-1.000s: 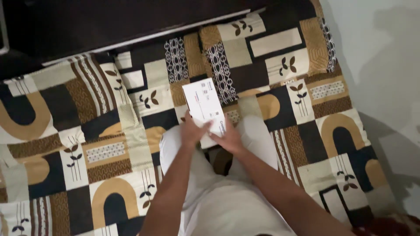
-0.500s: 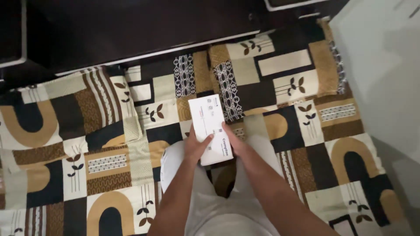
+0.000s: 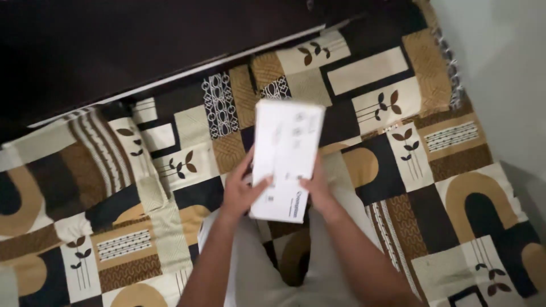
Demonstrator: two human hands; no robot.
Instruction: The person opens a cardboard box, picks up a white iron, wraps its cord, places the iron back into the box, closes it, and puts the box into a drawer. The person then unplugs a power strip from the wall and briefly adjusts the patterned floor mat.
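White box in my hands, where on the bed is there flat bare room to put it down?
The white rectangular cardboard box could go on the patterned brown-and-cream bedspread right of the right hand, toward the pale wall. Left of the left hand, the cover is rumpled. The lap is crowded.

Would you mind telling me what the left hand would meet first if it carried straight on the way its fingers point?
The left hand points up and to the right and already grips the white box. Beyond it, probably the patterned bedspread, though depth is unclear.
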